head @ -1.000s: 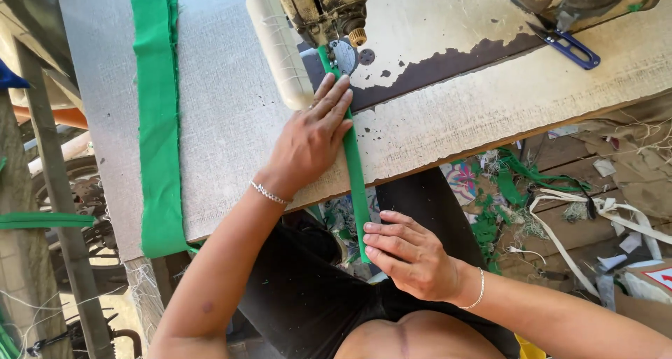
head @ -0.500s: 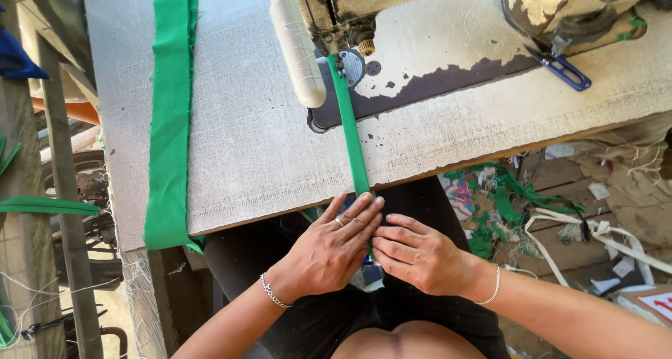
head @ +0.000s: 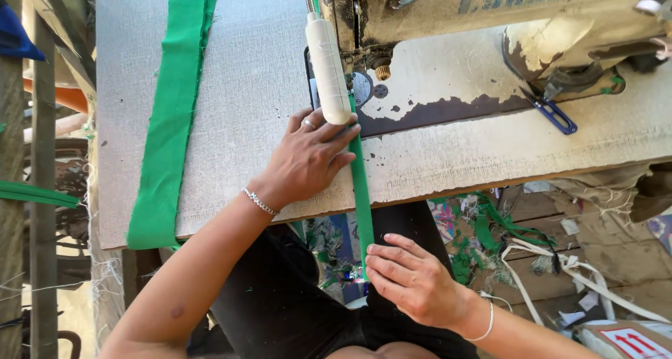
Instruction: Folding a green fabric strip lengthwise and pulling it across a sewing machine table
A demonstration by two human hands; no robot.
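Hands (head: 308, 159) on green fabric strip (head: 361, 191)

I see my left hand (head: 308, 159) pressed flat on the grey table (head: 245, 86), fingertips against the narrow green strip (head: 362, 191) just in front of the sewing machine (head: 448, 23), right below its white cylinder (head: 327, 68). My right hand (head: 413, 278) pinches the strip's lower end off the table edge, over my lap, nearer me than the machine. Left of the machine a wide green fabric band (head: 171, 114) lies along the table; blue snips (head: 553, 112) sit at the machine's base on its right side.
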